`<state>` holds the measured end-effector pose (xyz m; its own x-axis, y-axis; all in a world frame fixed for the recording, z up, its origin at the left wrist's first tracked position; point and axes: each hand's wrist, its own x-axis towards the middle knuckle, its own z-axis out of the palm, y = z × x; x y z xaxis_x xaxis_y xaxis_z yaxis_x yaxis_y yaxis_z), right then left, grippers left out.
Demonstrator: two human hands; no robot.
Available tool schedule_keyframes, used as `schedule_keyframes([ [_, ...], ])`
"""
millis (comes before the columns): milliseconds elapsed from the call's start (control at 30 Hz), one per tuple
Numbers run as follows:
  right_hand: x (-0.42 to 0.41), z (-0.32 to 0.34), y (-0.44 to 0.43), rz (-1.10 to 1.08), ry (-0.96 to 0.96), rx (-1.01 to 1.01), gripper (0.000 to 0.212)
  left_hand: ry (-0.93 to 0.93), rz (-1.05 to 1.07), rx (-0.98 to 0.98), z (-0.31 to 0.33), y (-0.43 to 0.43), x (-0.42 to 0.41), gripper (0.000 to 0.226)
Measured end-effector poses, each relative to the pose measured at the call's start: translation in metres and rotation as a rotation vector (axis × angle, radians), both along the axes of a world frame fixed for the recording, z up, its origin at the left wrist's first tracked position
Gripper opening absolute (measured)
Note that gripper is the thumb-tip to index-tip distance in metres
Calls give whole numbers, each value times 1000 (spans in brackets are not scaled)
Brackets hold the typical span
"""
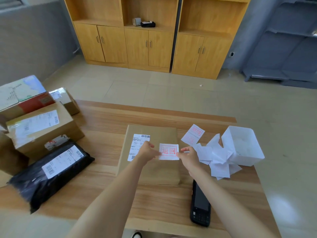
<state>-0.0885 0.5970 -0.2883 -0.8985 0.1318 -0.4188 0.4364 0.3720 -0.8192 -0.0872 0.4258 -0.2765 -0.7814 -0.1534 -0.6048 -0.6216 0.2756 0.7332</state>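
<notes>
A flat brown cardboard parcel [154, 170] lies in the middle of the wooden table [106, 117], with a white shipping label [138, 145] on its left part. Over the parcel I hold a white sticker with a red stamp frame [169, 151]. My left hand [148, 150] pinches its left edge and my right hand [187, 156] pinches its right edge. Whether the sticker touches the parcel cannot be told.
A black handheld scanner [200, 205] lies near the front edge. A white box [243, 146] and several loose white stickers [217, 160] sit at the right. At the left lie a black poly mailer [49, 174] and stacked cardboard boxes [39, 127]. Wooden cabinets [149, 35] stand beyond.
</notes>
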Motion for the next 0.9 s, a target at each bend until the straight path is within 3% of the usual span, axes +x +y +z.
schedule_keyframes([
  [133,9,-8,-7,32,-3,41,20,-5,-21,-31,-7,-11,5,49],
  [600,22,-29,-13,7,43,166,14,-29,-64,-150,-29,-4,11,42],
  [900,26,-42,-18,126,123,335,12,5,-154,-400,-32,2,16,36],
])
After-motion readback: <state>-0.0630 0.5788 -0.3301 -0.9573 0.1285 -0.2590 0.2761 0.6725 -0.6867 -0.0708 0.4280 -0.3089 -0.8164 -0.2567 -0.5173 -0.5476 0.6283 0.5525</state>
